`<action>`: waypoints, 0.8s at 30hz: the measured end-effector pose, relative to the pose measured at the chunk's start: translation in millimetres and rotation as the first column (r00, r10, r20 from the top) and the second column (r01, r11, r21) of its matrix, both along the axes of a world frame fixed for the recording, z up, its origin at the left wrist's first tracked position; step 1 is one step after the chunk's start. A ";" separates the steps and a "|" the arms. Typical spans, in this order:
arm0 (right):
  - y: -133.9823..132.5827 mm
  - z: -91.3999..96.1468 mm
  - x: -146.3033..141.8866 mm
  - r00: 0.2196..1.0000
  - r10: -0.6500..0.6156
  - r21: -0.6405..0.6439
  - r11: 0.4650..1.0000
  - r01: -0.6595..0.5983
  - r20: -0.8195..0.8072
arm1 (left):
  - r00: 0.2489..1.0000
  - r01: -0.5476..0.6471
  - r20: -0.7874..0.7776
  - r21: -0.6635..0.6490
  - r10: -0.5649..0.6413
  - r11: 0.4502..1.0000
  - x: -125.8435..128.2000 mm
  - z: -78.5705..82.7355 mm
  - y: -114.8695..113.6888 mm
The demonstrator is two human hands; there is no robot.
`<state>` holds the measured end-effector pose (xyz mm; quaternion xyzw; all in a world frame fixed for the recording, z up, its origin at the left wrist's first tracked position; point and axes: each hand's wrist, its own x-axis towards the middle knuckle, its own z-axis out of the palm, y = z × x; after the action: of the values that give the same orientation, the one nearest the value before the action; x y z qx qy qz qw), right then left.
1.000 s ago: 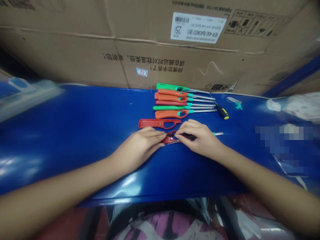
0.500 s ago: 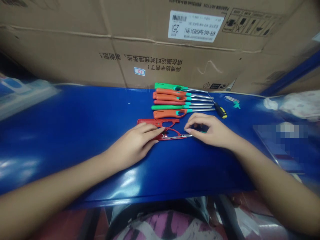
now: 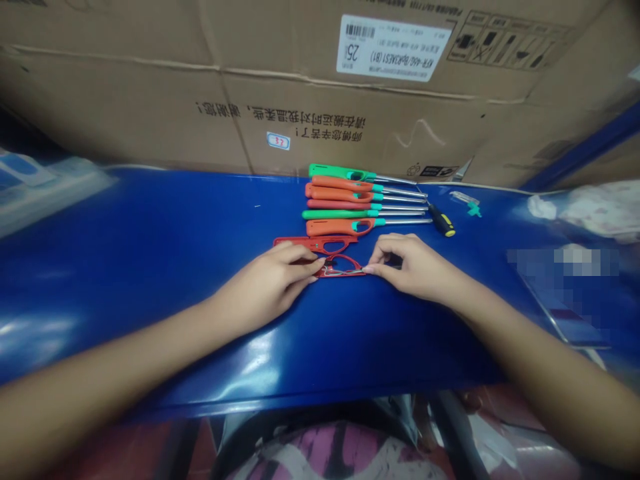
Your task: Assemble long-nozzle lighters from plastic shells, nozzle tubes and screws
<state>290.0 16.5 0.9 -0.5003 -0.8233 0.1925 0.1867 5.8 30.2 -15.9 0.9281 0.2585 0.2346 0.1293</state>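
On the left, our left hand (image 3: 270,283) lies low over the blue counter (image 3: 165,233), its fingers grasping the left part of the lower red shell (image 3: 340,275) between the thumb at the near edge and the fingertips above. This lower shell lies on the counter between our hands, hollow side up; its left end is hidden under our palm. Just beyond it is the upper red shell (image 3: 300,241), hollow side showing and partly behind our left fingers. Farther back, six lighters (image 3: 340,207) lie in a row, metal rods to the right.

Thin wires (image 3: 345,271) run along the lower shell toward our right hand (image 3: 413,267), whose thumb and forefinger look pinched on their right end; the other fingers curl in.

To work this well, we judge, we should press the shell flat with the left hand while the right draws the wires straight with only a light pull, clear of the rim and the loop, so that nothing jumps out.

Right of the row lies a screwdriver (image 3: 442,222), near a small turquoise piece (image 3: 474,210), both well out of our way.
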 end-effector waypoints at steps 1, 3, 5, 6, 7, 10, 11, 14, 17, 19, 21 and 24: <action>-1.8 1.2 -0.8 1.000 0.008 0.025 1.000 -0.008 0.017 | 1.000 -0.005 0.010 0.000 0.005 1.000 0.2 -0.3 -0.3; -5.9 2.7 -3.3 0.999 0.039 0.075 0.996 -0.041 0.026 | 0.999 -0.010 0.037 -0.003 0.010 1.000 0.9 -0.7 -1.3; -9.9 2.0 -7.2 0.995 0.103 0.111 0.988 -0.103 0.003 | 0.998 -0.017 0.063 -0.010 0.018 1.000 2.3 -0.9 -2.8; -11.4 0.8 -9.5 0.990 0.140 0.125 0.983 -0.137 -0.016 | 0.997 -0.017 0.073 -0.015 0.018 1.000 3.2 -0.8 -3.6; -12.4 -0.8 -11.8 0.984 0.177 0.137 0.976 -0.172 -0.031 | 0.997 -0.014 0.079 -0.021 0.016 1.000 4.0 -0.6 -4.4; -12.9 -5.6 -17.3 0.968 0.243 0.145 0.962 -0.233 -0.058 | 0.997 0.004 0.073 -0.047 -0.001 0.999 5.6 -0.1 -6.4; -12.5 -6.7 -18.3 0.964 0.254 0.139 0.960 -0.243 -0.072 | 0.998 0.008 0.070 -0.054 -0.004 0.999 5.7 -0.1 -6.9; -11.6 -7.5 -19.0 0.956 0.266 0.117 0.961 -0.251 -0.126 | 0.997 0.002 0.071 -0.063 0.002 0.998 5.1 -1.2 -7.8; -12.4 -6.0 -18.5 0.956 0.265 0.114 0.961 -0.251 -0.126 | 0.997 -0.015 0.070 -0.067 0.019 0.998 4.4 -2.5 -8.8; -13.5 -4.9 -18.7 0.961 0.259 0.120 0.962 -0.247 -0.098 | 0.996 -0.019 0.082 -0.061 0.024 0.998 4.2 -2.7 -9.5; -14.1 -4.6 -19.2 0.966 0.244 0.127 0.964 -0.233 -0.082 | 0.995 -0.016 0.100 -0.047 0.021 0.999 4.3 -2.4 -10.0; -13.9 -5.7 -19.5 0.974 0.207 0.130 0.972 -0.195 -0.088 | 0.994 -0.011 0.111 -0.027 0.014 1.000 4.6 -1.8 -10.3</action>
<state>270.5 2.5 -4.8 -0.3916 -0.8694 0.1855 0.2376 10.5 19.9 -17.7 0.9102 0.2600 0.2831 0.1544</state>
